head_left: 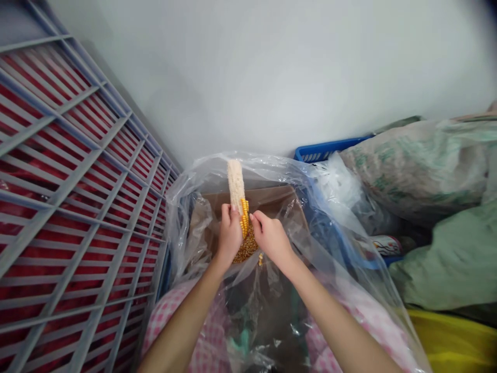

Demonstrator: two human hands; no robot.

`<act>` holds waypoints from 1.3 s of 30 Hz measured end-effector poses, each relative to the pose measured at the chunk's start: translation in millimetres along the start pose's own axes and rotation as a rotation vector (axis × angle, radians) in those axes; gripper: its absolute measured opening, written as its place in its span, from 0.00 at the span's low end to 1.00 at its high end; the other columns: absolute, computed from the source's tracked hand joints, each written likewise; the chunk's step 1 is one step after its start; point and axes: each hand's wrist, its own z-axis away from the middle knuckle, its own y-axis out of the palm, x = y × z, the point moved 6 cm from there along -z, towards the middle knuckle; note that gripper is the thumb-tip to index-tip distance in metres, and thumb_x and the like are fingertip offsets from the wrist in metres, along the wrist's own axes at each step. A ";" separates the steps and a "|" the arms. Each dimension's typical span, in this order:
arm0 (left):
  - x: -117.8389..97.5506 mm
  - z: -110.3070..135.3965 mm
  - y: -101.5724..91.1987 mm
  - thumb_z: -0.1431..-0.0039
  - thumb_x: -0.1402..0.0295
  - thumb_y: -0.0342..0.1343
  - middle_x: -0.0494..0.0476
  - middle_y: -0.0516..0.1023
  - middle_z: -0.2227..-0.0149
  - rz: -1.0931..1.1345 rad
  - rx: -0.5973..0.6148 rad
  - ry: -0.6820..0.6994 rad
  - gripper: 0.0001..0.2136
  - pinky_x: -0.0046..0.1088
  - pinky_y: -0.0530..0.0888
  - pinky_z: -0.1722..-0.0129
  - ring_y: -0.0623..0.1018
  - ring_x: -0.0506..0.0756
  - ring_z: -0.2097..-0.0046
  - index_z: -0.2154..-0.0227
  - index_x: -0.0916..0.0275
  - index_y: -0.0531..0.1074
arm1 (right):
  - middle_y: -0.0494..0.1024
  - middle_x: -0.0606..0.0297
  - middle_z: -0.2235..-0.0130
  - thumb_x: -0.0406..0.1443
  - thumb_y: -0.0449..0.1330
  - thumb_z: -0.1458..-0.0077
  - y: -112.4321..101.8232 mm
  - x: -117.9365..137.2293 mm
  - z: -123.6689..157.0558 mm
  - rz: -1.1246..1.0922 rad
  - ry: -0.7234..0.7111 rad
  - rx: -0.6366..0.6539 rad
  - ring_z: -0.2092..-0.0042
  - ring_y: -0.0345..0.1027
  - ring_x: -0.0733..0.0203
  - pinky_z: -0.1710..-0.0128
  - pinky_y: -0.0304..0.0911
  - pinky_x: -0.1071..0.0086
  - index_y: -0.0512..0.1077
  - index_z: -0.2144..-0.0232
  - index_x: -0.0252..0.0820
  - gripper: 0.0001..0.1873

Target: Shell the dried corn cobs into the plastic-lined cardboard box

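Note:
An ear of corn (pixel 236 186) stands tilted slightly back over the bag, its upper part a bare pale cob, with yellow kernels (pixel 244 215) left along the lower right side. My left hand (pixel 230 234) is wrapped round its lower part. My right hand (pixel 272 235) is closed, thumb and curled fingers right beside the kernels; what it holds, if anything, is hidden. Beneath both hands, loose corn kernels (pixel 245 251) lie in a clear plastic bag (pixel 186 207) that lines a brown cardboard box (pixel 267 196). A few kernels (pixel 260 258) show just below my right hand.
A tall grey slatted plastic crate (pixel 77 171) with red contents rises on the left. To the right are a blue basket (pixel 330 149), a filled sack (pixel 419 166), green cloth-like material (pixel 454 259) and something yellow (pixel 454 339). A white wall (pixel 272 72) stands behind.

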 end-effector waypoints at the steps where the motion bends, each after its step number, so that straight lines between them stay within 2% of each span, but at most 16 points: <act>1: 2.3 -1.8 -1.0 0.43 0.62 0.44 0.46 0.64 0.77 0.070 0.014 -0.058 0.07 0.20 0.63 0.76 0.67 0.47 0.75 0.74 0.59 0.59 | 0.73 0.65 0.78 0.38 0.41 0.41 2.9 1.2 -1.7 0.060 -0.054 0.001 0.78 0.63 0.64 0.76 0.43 0.72 0.66 0.71 0.43 0.16; 3: 6.6 -4.5 -1.2 0.43 0.61 0.42 0.45 0.62 0.79 0.206 0.103 -0.232 0.07 0.19 0.61 0.82 0.66 0.47 0.80 0.72 0.59 0.58 | 0.74 0.64 0.76 0.38 0.41 0.40 6.7 2.1 -5.9 0.162 -0.178 0.014 0.76 0.65 0.64 0.76 0.42 0.72 0.66 0.69 0.43 0.16; 6: 9.2 -0.8 5.1 0.43 0.58 0.39 0.46 0.62 0.83 0.310 0.371 -0.525 0.11 0.20 0.55 0.90 0.65 0.48 0.86 0.69 0.60 0.59 | 0.76 0.64 0.73 0.40 0.40 0.40 4.0 0.1 -10.1 0.262 -0.329 0.031 0.74 0.67 0.65 0.76 0.42 0.72 0.67 0.69 0.43 0.17; 8: 9.2 2.5 8.6 0.43 0.58 0.38 0.47 0.63 0.83 0.325 0.489 -0.617 0.13 0.20 0.54 0.92 0.65 0.49 0.87 0.70 0.61 0.60 | 0.76 0.65 0.74 0.41 0.39 0.39 -1.6 -1.0 -10.1 0.300 -0.364 0.036 0.75 0.67 0.65 0.76 0.41 0.72 0.67 0.69 0.44 0.18; 10: 10.4 -1.7 7.2 0.43 0.59 0.39 0.47 0.63 0.83 0.293 0.435 -0.560 0.12 0.20 0.56 0.91 0.65 0.48 0.87 0.70 0.61 0.61 | 0.75 0.66 0.76 0.41 0.40 0.40 -7.6 -2.1 -8.5 0.308 -0.314 0.038 0.76 0.65 0.64 0.77 0.40 0.71 0.67 0.69 0.45 0.17; 12: 9.1 -11.6 -1.3 0.43 0.60 0.43 0.45 0.62 0.81 0.208 0.233 -0.355 0.09 0.19 0.58 0.90 0.65 0.47 0.85 0.70 0.60 0.61 | 0.72 0.67 0.79 0.41 0.41 0.41 -13.5 -4.1 -6.1 0.226 -0.187 0.027 0.78 0.62 0.65 0.77 0.40 0.72 0.66 0.71 0.44 0.17; 14: 6.8 -17.1 -9.5 0.44 0.60 0.44 0.45 0.63 0.79 0.142 0.061 -0.174 0.08 0.18 0.60 0.88 0.65 0.46 0.83 0.70 0.58 0.60 | 0.67 0.69 0.81 0.42 0.41 0.41 -18.2 -5.3 -3.2 0.038 -0.072 0.006 0.78 0.60 0.66 0.77 0.43 0.73 0.65 0.75 0.43 0.18; 16: 7.6 -18.9 -12.5 0.44 0.59 0.44 0.46 0.64 0.77 0.126 0.006 -0.101 0.08 0.18 0.61 0.86 0.66 0.46 0.81 0.70 0.57 0.60 | 0.64 0.71 0.82 0.43 0.40 0.41 -21.0 -4.0 -1.6 -0.175 -0.024 -0.008 0.78 0.58 0.68 0.76 0.46 0.75 0.62 0.78 0.42 0.20; 20: 9.2 -18.2 -11.2 0.44 0.58 0.44 0.47 0.64 0.76 0.107 0.031 -0.066 0.09 0.20 0.64 0.81 0.67 0.48 0.78 0.70 0.56 0.62 | 0.60 0.73 0.82 0.44 0.43 0.43 -22.2 -1.2 -3.5 -0.377 0.002 0.004 0.77 0.55 0.69 0.75 0.48 0.76 0.59 0.80 0.42 0.19; 26: 0.9 -11.8 -7.6 0.43 0.60 0.43 0.48 0.63 0.75 0.005 0.011 0.005 0.09 0.22 0.64 0.73 0.66 0.50 0.72 0.71 0.57 0.62 | 0.60 0.72 0.82 0.43 0.42 0.44 -16.6 -1.4 -6.3 -0.381 0.029 0.039 0.76 0.55 0.68 0.75 0.49 0.75 0.59 0.81 0.41 0.18; 32: -13.1 0.2 -5.1 0.43 0.63 0.45 0.49 0.67 0.74 -0.159 0.002 0.119 0.05 0.22 0.60 0.73 0.66 0.51 0.72 0.69 0.57 0.63 | 0.61 0.72 0.83 0.41 0.44 0.45 -12.3 -4.0 -6.0 -0.389 0.046 0.133 0.78 0.55 0.68 0.77 0.48 0.75 0.59 0.81 0.41 0.17; 34: -12.7 3.3 -2.5 0.43 0.63 0.45 0.50 0.67 0.75 -0.186 0.021 0.134 0.05 0.22 0.59 0.74 0.66 0.51 0.73 0.69 0.57 0.63 | 0.63 0.71 0.82 0.40 0.43 0.44 -11.0 -4.5 -5.1 -0.331 0.046 0.140 0.78 0.56 0.68 0.77 0.47 0.75 0.60 0.81 0.42 0.17; 36: -9.8 4.0 -1.4 0.44 0.63 0.46 0.50 0.67 0.76 -0.174 0.032 0.111 0.05 0.21 0.59 0.75 0.66 0.50 0.74 0.70 0.57 0.63 | 0.67 0.68 0.81 0.39 0.43 0.43 -11.5 -5.4 -5.2 -0.180 0.017 0.095 0.78 0.58 0.67 0.76 0.46 0.74 0.62 0.79 0.42 0.16; 39: -3.4 1.9 -2.3 0.44 0.62 0.46 0.48 0.66 0.78 -0.026 0.071 -0.025 0.06 0.20 0.61 0.79 0.66 0.48 0.77 0.71 0.58 0.61 | 0.71 0.66 0.79 0.38 0.42 0.41 -11.8 -5.2 -8.2 0.081 -0.136 0.054 0.77 0.62 0.65 0.75 0.45 0.73 0.66 0.72 0.43 0.15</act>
